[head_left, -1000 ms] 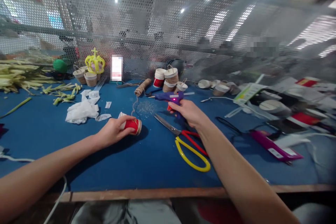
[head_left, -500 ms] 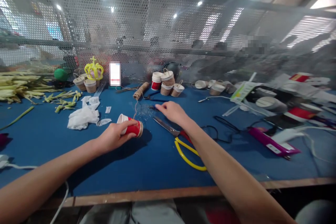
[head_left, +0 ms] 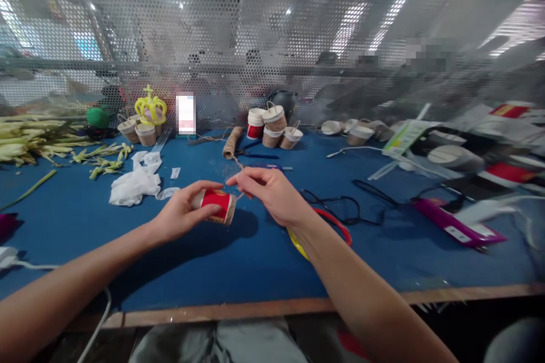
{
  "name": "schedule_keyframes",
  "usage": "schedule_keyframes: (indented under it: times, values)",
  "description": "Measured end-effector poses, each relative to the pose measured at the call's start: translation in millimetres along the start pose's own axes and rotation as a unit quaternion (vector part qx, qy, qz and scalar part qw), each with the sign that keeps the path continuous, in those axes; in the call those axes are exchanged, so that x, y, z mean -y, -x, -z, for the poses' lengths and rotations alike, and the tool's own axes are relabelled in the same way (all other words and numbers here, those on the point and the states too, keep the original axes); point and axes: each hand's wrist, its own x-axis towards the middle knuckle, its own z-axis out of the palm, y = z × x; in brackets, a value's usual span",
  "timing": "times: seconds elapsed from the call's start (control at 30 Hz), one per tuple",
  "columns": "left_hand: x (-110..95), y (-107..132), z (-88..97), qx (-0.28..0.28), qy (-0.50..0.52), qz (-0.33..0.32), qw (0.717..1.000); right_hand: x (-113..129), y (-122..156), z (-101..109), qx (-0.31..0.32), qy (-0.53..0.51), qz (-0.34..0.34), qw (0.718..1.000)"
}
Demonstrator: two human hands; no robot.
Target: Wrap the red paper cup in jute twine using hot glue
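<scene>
My left hand (head_left: 181, 210) is wrapped round a red and white paper cup (head_left: 218, 202), which lies tilted on its side above the table. Brown twine circles the cup's end on the right. A strand of twine (head_left: 237, 163) leads from the roll of twine (head_left: 232, 143) towards the cup. My right hand (head_left: 272, 195) pinches this twine just right of the cup, fingertips together. Partly hidden beneath the right wrist are scissors with red and yellow handles (head_left: 335, 222). Behind that hand lies a small blue tool (head_left: 272, 167), its kind unclear.
Twine-wrapped cups (head_left: 272, 136) stand at the back beside a phone-like screen (head_left: 185, 113) and a yellow crown (head_left: 150, 109). Crumpled white tissue (head_left: 134, 186) lies left. A purple packet (head_left: 457, 224), black cord (head_left: 340, 204) and clutter fill the right. A perforated metal screen (head_left: 230, 39) rises behind.
My right hand has left the small blue tool on the table and come nearer to the cup, now gripping the twine. The cup has turned slightly in my left hand.
</scene>
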Motion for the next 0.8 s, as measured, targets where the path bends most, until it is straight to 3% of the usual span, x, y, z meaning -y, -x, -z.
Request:
schedule_keyframes:
  times: [0.13,0.23,0.43,0.8]
  values:
    - [-5,0,-2.2,0.004,0.109,0.051,0.993,16,13,1,0.049,-0.029,0.002,0.998]
    - [-8,3,-2.4,0.007,0.110,0.057,0.992,17,12,2,0.035,-0.009,0.011,0.999]
    - [-11,10,-3.4,0.001,0.046,-0.006,0.999,6,3,2,-0.033,0.070,0.017,0.997]
    - [-8,17,-2.5,0.023,-0.003,-0.065,0.998,-2,1,-4,-0.039,0.118,0.002,0.992]
